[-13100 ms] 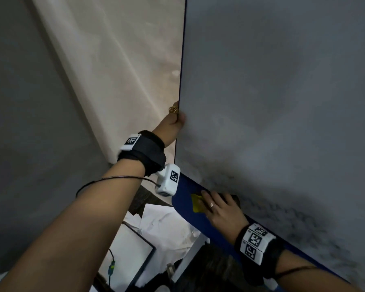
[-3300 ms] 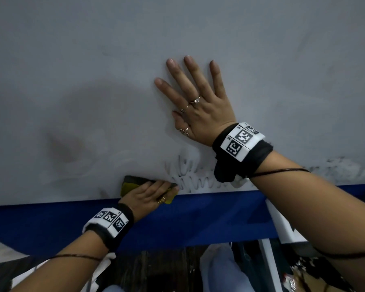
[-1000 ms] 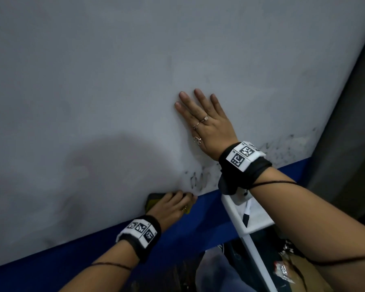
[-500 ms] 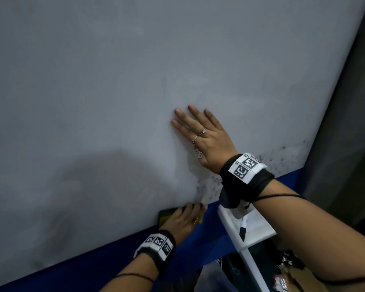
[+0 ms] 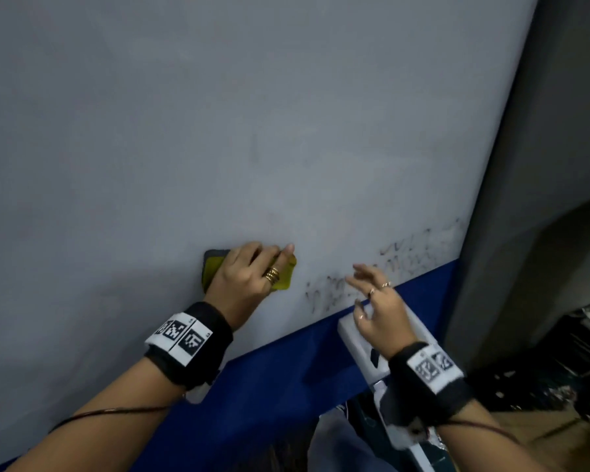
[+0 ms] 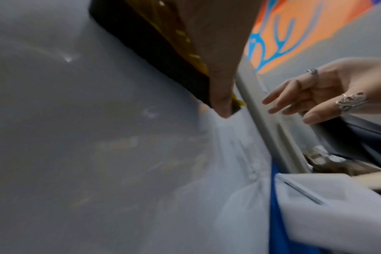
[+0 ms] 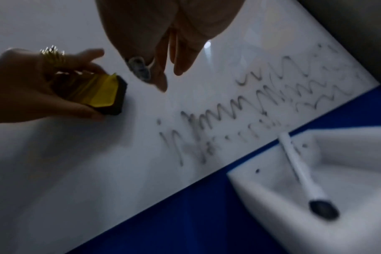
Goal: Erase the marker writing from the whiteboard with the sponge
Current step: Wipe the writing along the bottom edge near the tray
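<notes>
The whiteboard (image 5: pixel 252 114) fills most of the head view, with a blue strip along its lower edge. My left hand (image 5: pixel 249 277) grips the yellow-and-black sponge (image 5: pixel 283 277) flat against the board; the right wrist view shows the sponge (image 7: pixel 104 96) held between thumb and fingers. Smeared black marker writing (image 5: pixel 382 270) runs along the board's lower right; it shows as wavy lines (image 7: pixel 239 110) in the right wrist view. My right hand (image 5: pixel 372 301) hovers just off the board over that writing, fingers loosely spread and holding nothing.
A white tray (image 7: pixel 348 180) under the board's lower right corner holds a white marker (image 7: pixel 302 173) with a black cap. A grey wall (image 5: pixel 542 165) stands right of the board. Clutter lies on the floor below.
My left hand has moved the sponge up from the board's bottom edge. My right hand has lifted off the board and dropped toward the writing. The view has shifted right.
</notes>
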`<state>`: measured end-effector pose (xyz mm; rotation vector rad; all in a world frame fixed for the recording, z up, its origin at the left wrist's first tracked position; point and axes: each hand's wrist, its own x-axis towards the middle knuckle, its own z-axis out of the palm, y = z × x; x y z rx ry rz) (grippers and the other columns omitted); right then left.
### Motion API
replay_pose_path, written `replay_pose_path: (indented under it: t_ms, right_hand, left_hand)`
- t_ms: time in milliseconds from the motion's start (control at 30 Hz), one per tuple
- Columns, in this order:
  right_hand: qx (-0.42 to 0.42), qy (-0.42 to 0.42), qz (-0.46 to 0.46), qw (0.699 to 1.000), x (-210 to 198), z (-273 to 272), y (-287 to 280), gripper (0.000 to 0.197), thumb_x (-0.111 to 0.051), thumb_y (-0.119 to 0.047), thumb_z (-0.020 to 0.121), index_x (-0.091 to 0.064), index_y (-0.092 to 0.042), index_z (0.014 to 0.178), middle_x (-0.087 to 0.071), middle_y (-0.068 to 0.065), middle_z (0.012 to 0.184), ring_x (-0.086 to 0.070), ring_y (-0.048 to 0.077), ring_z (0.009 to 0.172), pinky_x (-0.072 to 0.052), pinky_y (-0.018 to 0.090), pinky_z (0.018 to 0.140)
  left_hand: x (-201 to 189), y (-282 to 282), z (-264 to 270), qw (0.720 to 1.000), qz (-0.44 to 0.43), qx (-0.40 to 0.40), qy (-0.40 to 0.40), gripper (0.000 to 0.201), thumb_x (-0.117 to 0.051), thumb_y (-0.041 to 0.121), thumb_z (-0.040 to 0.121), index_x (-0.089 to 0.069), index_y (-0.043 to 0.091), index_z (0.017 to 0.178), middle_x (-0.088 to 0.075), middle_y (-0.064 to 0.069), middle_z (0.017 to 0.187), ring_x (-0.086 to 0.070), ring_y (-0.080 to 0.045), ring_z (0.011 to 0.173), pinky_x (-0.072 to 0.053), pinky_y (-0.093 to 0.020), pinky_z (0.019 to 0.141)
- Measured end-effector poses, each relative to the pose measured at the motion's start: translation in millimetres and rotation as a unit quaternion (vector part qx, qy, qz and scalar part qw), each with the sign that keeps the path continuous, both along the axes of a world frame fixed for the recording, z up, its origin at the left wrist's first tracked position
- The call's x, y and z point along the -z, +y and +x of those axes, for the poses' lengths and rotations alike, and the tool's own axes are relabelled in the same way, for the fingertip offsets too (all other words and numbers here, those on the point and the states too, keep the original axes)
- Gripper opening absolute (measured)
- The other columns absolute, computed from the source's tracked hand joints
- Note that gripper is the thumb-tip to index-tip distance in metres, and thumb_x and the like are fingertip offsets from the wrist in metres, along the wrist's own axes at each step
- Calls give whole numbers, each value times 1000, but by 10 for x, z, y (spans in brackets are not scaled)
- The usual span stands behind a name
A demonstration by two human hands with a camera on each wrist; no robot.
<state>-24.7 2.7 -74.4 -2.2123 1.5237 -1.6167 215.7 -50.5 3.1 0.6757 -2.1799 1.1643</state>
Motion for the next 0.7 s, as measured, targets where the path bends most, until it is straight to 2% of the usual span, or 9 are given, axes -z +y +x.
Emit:
replay_pose_path:
  t_ms: [67,133,233,300,367,500,700]
  right_hand:
    - [-14,-27,35,999,106,118,163,40,-68,3,67,-60,-8,104,-43,3,131,-46,9,116,-37,19,100]
    - [-34,-54,80,995,154,245,303,54,-75,-5,64,-50,-19,110,-35,-1,135,-37,6,124,-32,18,103]
    - [-75,-65,129,987,214,413,463,79,-77,-10,63,-34,-33,126,-28,-3,143,-28,0,131,-26,10,106]
    - [-97,-76,149,981,245,477,538,88,-76,-9,62,-29,-32,133,-33,-5,140,-32,-1,130,-32,15,107]
    - [-104,-83,162,978,246,501,610,86,-75,-7,60,-32,-31,131,-40,-7,131,-36,-5,123,-36,18,105]
    - [-109,-88,167,976,210,490,735,79,-76,-9,61,-41,-22,131,-46,-10,122,-42,-5,117,-37,13,99]
    - [-96,-72,142,983,165,492,895,73,-74,-15,66,-45,-13,132,-48,-6,123,-44,-2,117,-38,13,98]
  left_hand:
    - [-22,99,-26,999,4,46,-24,53,-70,14,83,-50,7,132,-67,-5,97,-53,-26,86,-41,-39,72]
    - [-30,273,-92,995,27,80,-58,53,-64,19,87,-45,8,135,-67,0,97,-57,-22,86,-40,-39,77]
    - [20,534,-186,987,69,82,-121,71,-69,36,83,-38,4,138,-66,4,93,-61,-18,89,-33,-37,85]
    - [57,645,-223,983,83,74,-147,85,-70,45,78,-33,-1,139,-66,5,91,-63,-16,89,-31,-35,88]
    - [72,707,-236,979,98,67,-168,104,-73,52,71,-23,-4,142,-64,2,94,-64,-16,88,-30,-35,90]
    - [79,753,-222,964,147,40,-218,147,-80,66,47,1,-4,148,-45,-8,120,-65,-16,92,-29,-36,91]
    - [71,800,-298,946,241,10,-215,158,-82,67,39,8,-4,147,-38,-11,125,-66,-17,91,-29,-38,84]
